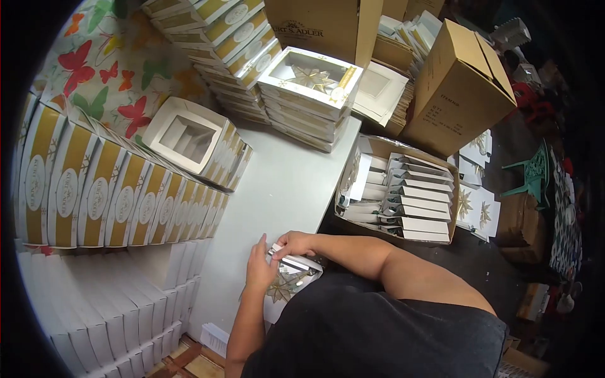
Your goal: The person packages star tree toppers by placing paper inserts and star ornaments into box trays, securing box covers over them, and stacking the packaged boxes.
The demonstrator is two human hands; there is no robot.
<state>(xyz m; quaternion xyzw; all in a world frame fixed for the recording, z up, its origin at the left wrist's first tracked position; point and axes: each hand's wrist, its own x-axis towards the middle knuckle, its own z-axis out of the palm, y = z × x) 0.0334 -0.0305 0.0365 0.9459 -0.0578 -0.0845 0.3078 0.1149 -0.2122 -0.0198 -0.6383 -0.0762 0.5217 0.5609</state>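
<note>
A gold star ornament [281,286] lies on a white card insert [293,261] at the table's near edge, close against my body. My left hand [260,269] grips the insert's upper left side, its index finger pointing up. At the insert's upper edge, the fingers of my right hand [295,243] are closed, close to the left thumb. Something small and silvery shows between the two hands, too small to name. My torso hides the lower right part of the insert.
On the white table [265,183] stand a stack of windowed star boxes [309,79] and an unfilled window box [186,135]. Rows of gold-and-white boxes [97,189] line the left. To the right, an open carton [403,195] holds white inserts, beside a tall brown carton [454,94].
</note>
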